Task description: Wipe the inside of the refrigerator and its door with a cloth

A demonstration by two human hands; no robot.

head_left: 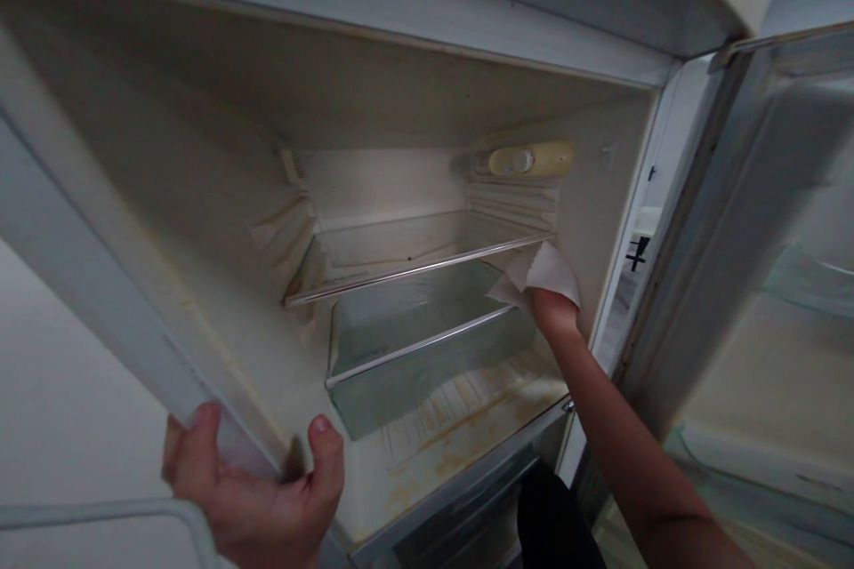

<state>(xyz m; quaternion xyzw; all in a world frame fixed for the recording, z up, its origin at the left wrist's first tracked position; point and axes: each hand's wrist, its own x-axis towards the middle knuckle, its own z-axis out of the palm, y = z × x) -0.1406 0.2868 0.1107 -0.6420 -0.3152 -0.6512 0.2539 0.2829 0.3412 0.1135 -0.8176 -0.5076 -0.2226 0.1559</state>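
Observation:
My right hand (552, 309) reaches into an open refrigerator (200, 373) and holds a white paper towel (552, 271) with a jagged edge. The towel meets the right inner wall just below the upper glass shelf (414, 240); most of the fingers are hidden behind it. At the lower left, my left hand (260, 498) grips the refrigerator's front left edge, its fingers outside and its thumb inside. A lower glass shelf (414, 320) lies under the upper one. Yellowish-brown stains mark the refrigerator's floor (460, 427).
The refrigerator door (767, 222) stands swung out to the right, with clear bins (814, 280) on its inner side. A yellowed control housing with a round knob (524, 162) sits high on the right wall. Below the compartment is a dark drawer front (467, 516).

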